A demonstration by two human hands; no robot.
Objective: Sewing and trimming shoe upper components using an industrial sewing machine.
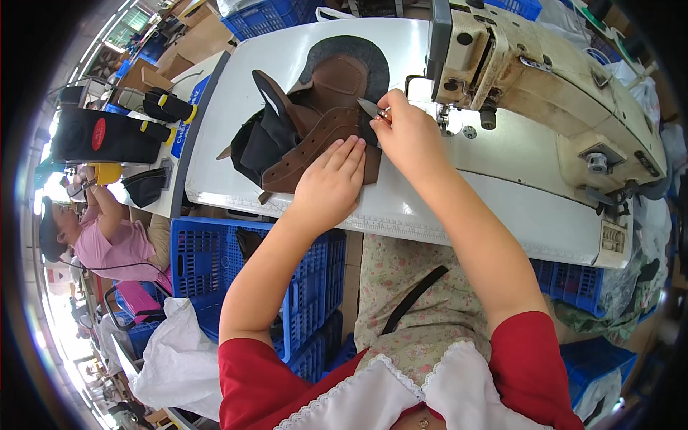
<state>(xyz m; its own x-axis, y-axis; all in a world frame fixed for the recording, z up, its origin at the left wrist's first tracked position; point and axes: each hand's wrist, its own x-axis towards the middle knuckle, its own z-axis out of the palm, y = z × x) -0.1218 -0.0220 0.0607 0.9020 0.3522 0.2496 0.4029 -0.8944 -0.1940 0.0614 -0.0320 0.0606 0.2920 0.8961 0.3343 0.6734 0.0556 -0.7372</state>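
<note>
Brown leather-look piece with black lining (314, 149) is lying on the white worktop (416, 208), left half, its lower parts sitting close to the near edge. Row of holes is running along its brown strip; a dark curved flap is spreading toward the far edge.

Left hand (331, 179) is resting flat on the brown part, fingers straight and close together, not gripping. Right hand (410, 136) is holding a small pointed metal tool (369, 108), fingers pinching narrow around it; tip is pointing left over the piece's right side. Can't tell if the tip is touching.

Sewing machine (545, 79) is standing along the worktop's right side, its needle area sitting just right of the right hand. Blue crate (195, 251) is standing below the near left corner. Another blue crate (269, 20) is showing past the far edge. Co-worker in pink (115, 247) is sitting beyond the left edge.
</note>
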